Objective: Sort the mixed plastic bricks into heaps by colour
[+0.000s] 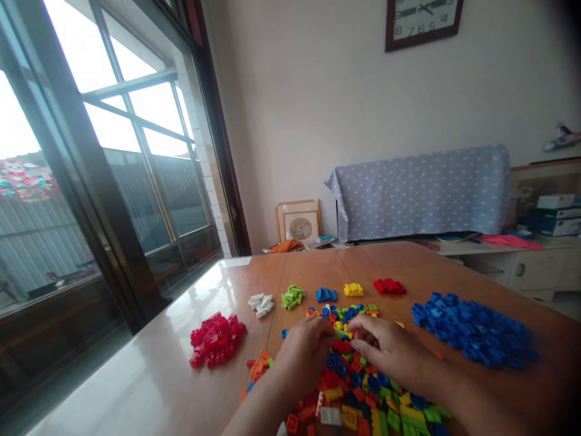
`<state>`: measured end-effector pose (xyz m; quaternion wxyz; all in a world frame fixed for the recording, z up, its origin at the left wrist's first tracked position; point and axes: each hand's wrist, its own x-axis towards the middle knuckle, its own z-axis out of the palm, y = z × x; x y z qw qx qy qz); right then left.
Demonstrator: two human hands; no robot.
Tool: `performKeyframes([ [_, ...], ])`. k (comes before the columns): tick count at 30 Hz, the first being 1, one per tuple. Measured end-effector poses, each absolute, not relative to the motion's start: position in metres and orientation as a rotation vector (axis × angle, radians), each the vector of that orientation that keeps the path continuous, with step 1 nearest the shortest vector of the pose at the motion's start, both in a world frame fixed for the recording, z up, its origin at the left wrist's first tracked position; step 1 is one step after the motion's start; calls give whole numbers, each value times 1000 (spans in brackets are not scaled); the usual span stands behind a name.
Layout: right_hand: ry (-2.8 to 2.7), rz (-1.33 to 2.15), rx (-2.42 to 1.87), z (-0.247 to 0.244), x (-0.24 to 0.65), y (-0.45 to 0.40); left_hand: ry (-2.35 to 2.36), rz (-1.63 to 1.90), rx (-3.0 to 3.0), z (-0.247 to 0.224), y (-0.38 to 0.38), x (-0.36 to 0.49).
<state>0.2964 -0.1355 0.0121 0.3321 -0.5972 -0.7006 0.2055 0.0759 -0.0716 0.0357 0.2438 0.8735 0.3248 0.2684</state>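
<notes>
A mixed pile of toy building bricks (333,393) in many colours spreads across the table in front of me. My left hand (307,345) reaches into its far part with the fingers curled together; their tips are partly hidden, and I cannot make out what they hold. Opposite it, my right hand (385,340) has its thumb and forefinger apart over the bricks. A small lime-green brick (338,332) shows between the two hands, and a red brick (341,346) lies just below it.
Sorted heaps surround the pile: dark pink bricks (216,340) at left, blue bricks (472,330) at right. Along the back are small groups of white (261,304), lime-green (293,297), blue (326,295), yellow (353,290) and red bricks (389,286). The wooden table (154,375) is glossy.
</notes>
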Motion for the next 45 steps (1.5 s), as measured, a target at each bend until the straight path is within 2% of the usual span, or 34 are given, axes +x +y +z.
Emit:
performKeyframes([
  [4, -1885, 263, -1650, 18, 307, -136, 1128, 941, 2281, 31, -43, 59],
  [9, -1870, 149, -1660, 18, 322, -134, 1384, 1072, 2138, 22, -9, 45],
  [23, -1815, 108, -1649, 19, 333, -132, 1763, 809, 2198, 29, 45, 42],
  [31, -1835, 102, -1650, 16, 334, -130, 1900, 616, 2187, 16, 70, 55],
  [45, -1760, 45, -1635, 20, 343, -132, 1778, 683, 2289, 12, 59, 63],
])
